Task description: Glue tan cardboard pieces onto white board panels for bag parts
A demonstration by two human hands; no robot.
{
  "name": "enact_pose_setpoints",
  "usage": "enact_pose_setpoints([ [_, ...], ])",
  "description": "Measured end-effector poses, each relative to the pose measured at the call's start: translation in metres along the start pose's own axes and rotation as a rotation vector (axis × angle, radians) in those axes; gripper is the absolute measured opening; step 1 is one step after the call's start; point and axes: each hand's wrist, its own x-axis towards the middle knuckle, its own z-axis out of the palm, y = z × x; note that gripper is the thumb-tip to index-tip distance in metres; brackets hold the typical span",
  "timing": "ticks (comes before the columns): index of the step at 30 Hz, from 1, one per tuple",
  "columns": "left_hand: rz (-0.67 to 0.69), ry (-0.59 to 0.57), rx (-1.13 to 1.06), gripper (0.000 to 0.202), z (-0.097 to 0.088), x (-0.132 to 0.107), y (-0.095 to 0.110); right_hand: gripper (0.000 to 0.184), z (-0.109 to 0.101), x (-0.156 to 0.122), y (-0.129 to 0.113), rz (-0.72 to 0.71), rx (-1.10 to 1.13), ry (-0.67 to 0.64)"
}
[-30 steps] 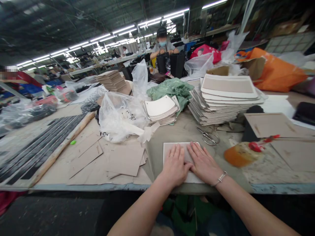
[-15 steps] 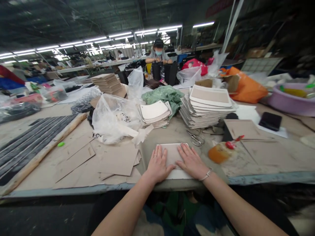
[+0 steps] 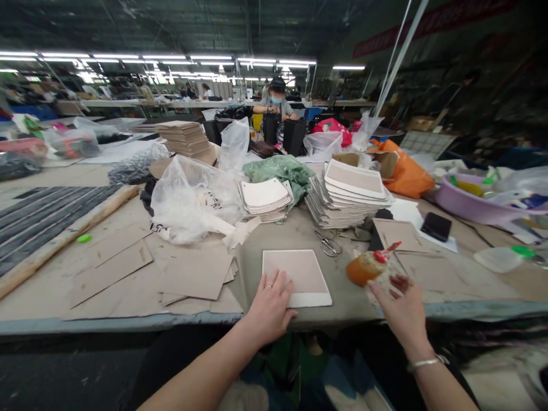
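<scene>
Right grip: now off the panel; the hand (image 3: 405, 311) hangs over the front of the desk (image 3: 107, 221) with its thumb spread and fingers loosely curled, holding nothing that shows.
Left grip: stays on the panel; the hand (image 3: 270, 305) is open, fingers spread and laid on the near left part, pressing or steadying rather than clasping.
Panel: this flat piece (image 3: 306, 268) lies under the left grip's fingers and extends beyond and to the right of them, a beige face with a white border that is widest along the near side.
What the change means: both hands rested on the panel a moment ago; now one alone seems to steady it, its right half is uncovered, and the right hand is free.
Amber container: the red-topped vessel (image 3: 362, 269) stands just beyond the right grip's fingertips, to their left; whether they touch cannot be told.
Scissors: the pair (image 3: 329, 244) lies beyond the panel, between the two grips from side to side.
Stacks: white-edged pieces, a low pile (image 3: 265, 197) and a taller one (image 3: 346, 188), sit farther beyond the left grip and the scissors.
Loose cards: beige sheets (image 3: 199, 274) lie left of the left grip, apart from it.
</scene>
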Motion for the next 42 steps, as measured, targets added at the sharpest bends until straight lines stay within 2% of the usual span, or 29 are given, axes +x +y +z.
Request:
enact_pose_setpoints([
  [2,0.016,-0.023,-0.034,0.052,-0.003,-0.002,0.008,0.095,0.008,0.011,0.002,0.002,0.006,-0.069],
  [4,0.010,-0.042,-0.054,0.047,-0.004,0.000,0.011,0.100,0.019,0.017,0.000,-0.030,-0.024,-0.169],
  [6,0.014,-0.056,-0.060,0.043,-0.005,0.003,0.012,0.097,0.029,0.019,-0.004,-0.042,-0.078,-0.201],
  [8,0.025,-0.057,-0.058,0.042,-0.006,0.005,0.011,0.092,0.036,0.019,-0.007,-0.073,-0.120,-0.173],
  [11,0.026,-0.053,-0.040,0.045,-0.004,0.005,0.010,0.083,0.038,0.018,-0.013,-0.239,-0.155,-0.152],
  [13,0.027,-0.063,-0.025,0.047,-0.003,0.004,0.011,0.078,0.037,0.017,-0.020,-0.374,-0.199,-0.186],
  [16,0.034,-0.075,-0.004,0.049,-0.002,0.002,0.013,0.073,0.036,0.013,-0.041,-0.522,-0.266,-0.304],
  [20,0.038,-0.057,0.014,0.050,-0.001,0.002,0.014,0.047,0.043,0.006,-0.079,-0.734,-0.316,-0.486],
  [24,0.058,0.006,0.038,0.051,-0.001,0.001,0.014,0.045,0.057,0.001,-0.105,-0.845,-0.309,-0.528],
  [30,0.060,0.035,0.036,0.047,-0.001,0.002,0.014,0.043,0.068,-0.007,-0.123,-0.929,-0.387,-0.549],
  [36,0.034,-0.020,-0.001,0.047,-0.001,0.004,0.014,0.038,0.069,-0.013,-0.138,-0.930,-0.435,-0.578],
  [42,0.043,-0.043,0.004,0.048,-0.001,0.004,0.013,0.039,0.056,-0.008,-0.129,-0.921,-0.481,-0.519],
])
